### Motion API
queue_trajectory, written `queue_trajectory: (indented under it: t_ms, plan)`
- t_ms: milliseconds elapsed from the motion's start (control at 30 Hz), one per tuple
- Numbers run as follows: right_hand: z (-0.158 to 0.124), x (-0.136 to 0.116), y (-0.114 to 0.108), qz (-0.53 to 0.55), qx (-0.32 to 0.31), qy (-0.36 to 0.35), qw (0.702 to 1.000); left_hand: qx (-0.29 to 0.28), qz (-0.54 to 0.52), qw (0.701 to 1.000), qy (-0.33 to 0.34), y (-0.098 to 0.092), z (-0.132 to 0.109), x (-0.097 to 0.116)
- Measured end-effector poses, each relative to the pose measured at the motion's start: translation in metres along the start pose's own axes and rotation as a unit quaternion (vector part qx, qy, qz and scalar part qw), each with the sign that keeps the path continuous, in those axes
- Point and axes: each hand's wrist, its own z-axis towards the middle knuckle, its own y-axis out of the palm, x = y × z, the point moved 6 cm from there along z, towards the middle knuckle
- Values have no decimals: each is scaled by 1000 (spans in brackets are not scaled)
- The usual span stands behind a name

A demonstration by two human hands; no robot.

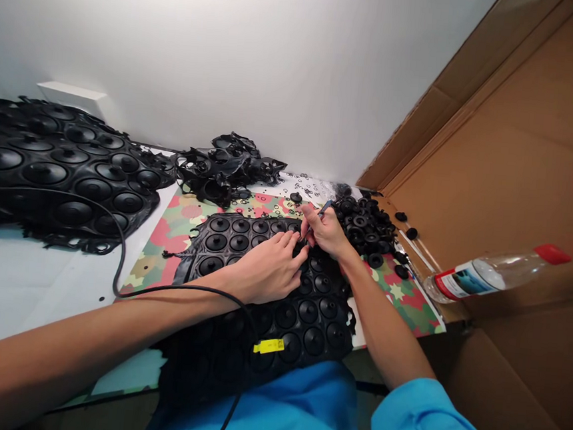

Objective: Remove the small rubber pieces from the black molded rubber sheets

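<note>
A black rubber sheet (238,242) with rows of moulded round parts lies before me, its near end draped over the table edge onto my lap. My left hand (272,267) rests across its middle, fingers closed on the sheet near its right side. My right hand (328,233) is closed round a slim tool (326,207) with a blue-grey end; the hand hides its kind. Its tip points down at the sheet beside my left fingertips. Just right of my right hand sits a pile of loose black rubber parts (363,223).
A stack of similar sheets (69,172) is on the left. Torn rubber scraps (230,166) and small rings (305,184) lie at the back. A plastic bottle (499,274) stands by the cardboard wall (516,161). A black cable (120,254) crosses my left forearm.
</note>
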Motion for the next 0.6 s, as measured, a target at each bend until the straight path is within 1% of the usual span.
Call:
queue_trajectory:
  t_ms: [233, 467, 600]
  plan:
    - [-1, -8, 4, -23, -18, -13, 999, -6, 5, 1000, -2, -1, 0, 1]
    - [0, -17, 10, -39, -64, -29, 997, -17, -9, 1000, 3, -4, -2, 0]
    - [0, -14, 15, -48, -102, -11, 994, -29, -18, 999, 13, -7, -3, -1]
